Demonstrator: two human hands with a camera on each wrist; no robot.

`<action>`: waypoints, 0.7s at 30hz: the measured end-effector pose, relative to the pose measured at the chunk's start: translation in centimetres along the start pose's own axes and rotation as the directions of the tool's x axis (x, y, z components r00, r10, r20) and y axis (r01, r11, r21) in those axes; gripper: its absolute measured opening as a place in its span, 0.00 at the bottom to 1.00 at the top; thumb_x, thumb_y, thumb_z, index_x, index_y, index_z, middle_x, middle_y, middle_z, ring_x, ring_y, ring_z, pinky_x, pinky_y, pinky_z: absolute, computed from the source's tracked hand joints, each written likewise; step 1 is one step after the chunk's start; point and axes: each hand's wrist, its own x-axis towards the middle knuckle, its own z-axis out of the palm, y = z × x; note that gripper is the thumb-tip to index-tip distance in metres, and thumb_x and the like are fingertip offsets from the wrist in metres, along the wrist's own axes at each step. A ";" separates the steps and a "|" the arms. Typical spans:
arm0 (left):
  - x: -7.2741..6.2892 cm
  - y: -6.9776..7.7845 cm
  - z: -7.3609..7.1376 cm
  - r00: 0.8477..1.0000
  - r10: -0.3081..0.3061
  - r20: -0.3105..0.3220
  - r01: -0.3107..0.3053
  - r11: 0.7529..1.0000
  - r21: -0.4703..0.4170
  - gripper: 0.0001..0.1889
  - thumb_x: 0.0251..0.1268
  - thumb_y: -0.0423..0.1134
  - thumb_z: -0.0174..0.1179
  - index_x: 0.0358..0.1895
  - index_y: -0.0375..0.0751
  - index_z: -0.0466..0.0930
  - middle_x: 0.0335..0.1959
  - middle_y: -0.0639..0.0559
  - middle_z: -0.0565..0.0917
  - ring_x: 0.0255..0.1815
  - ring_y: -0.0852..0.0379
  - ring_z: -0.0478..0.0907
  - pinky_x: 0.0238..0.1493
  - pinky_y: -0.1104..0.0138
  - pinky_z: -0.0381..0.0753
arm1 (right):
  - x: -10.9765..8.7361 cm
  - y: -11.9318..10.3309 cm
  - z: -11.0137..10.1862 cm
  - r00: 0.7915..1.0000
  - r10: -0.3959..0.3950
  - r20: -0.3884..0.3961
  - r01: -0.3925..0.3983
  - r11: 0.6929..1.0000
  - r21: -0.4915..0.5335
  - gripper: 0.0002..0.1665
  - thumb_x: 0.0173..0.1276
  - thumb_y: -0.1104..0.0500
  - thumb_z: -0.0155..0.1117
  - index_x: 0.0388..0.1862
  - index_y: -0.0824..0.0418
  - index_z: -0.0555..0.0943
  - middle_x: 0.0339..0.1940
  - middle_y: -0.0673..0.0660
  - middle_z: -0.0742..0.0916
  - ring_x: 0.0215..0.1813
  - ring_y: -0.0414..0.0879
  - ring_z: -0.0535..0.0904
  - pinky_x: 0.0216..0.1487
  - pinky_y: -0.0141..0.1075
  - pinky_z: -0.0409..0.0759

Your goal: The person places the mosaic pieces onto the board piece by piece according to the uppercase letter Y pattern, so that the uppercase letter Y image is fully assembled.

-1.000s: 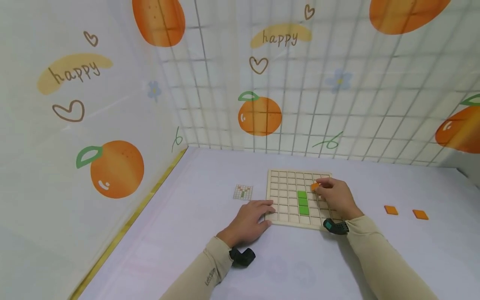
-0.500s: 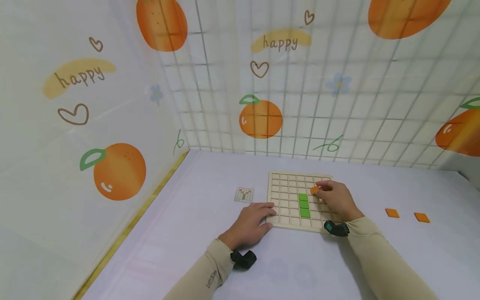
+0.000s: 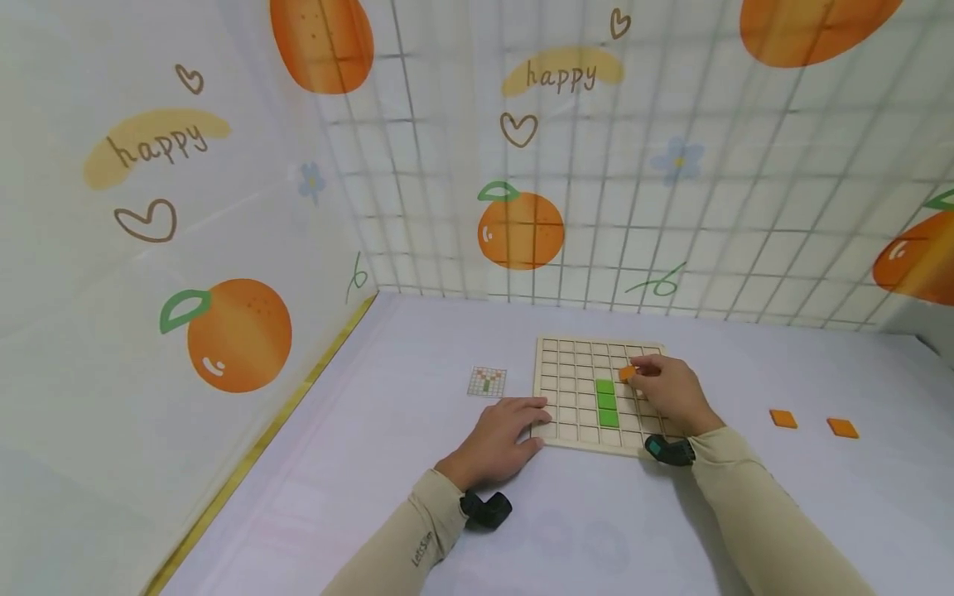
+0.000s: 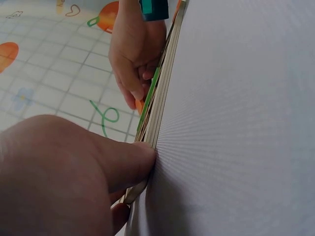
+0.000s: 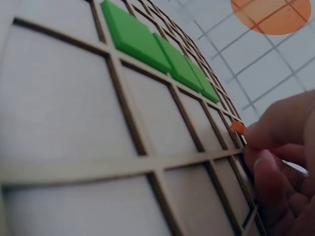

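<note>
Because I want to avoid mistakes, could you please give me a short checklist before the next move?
1. Orange tile pinched by the right hand: ok.
2. Left hand touching the board at its left side: ok.
3. Three green tiles in one column: ok.
4. Pinched tile lying flat in a cell: cannot tell, fingers partly hide it.
5. Small patterned card uncovered, left of the board: ok.

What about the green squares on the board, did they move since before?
No. The green tiles sit in the same grid squares of the wooden board as in the earlier head pictures.
</note>
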 end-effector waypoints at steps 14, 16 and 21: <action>-0.1 0.3 -0.3 1.000 -0.003 0.005 0.003 1.000 0.008 0.17 0.74 0.43 0.57 0.63 0.49 0.79 0.73 0.57 0.69 0.74 0.54 0.63 0.71 0.52 0.63 | 0.4 -0.3 -0.2 0.999 -0.033 0.014 0.034 0.996 -0.079 0.25 0.71 0.57 0.61 0.64 0.67 0.78 0.55 0.69 0.83 0.55 0.61 0.78 0.53 0.53 0.75; -0.1 0.3 -0.3 1.000 -0.003 0.006 0.003 1.000 0.005 0.17 0.74 0.43 0.57 0.63 0.49 0.79 0.73 0.57 0.69 0.74 0.54 0.63 0.71 0.52 0.63 | 0.4 -0.2 -0.2 0.999 -0.030 0.012 0.031 0.996 -0.087 0.25 0.71 0.57 0.61 0.64 0.67 0.78 0.55 0.68 0.83 0.54 0.60 0.78 0.53 0.53 0.75; -0.2 0.3 -0.3 1.000 -0.005 0.009 0.005 1.000 -0.008 0.17 0.74 0.43 0.57 0.63 0.49 0.79 0.73 0.57 0.69 0.74 0.55 0.63 0.71 0.52 0.62 | 0.3 -0.3 -0.1 1.000 -0.029 0.013 0.029 0.997 -0.078 0.25 0.70 0.58 0.61 0.64 0.67 0.78 0.55 0.68 0.83 0.54 0.60 0.78 0.52 0.51 0.76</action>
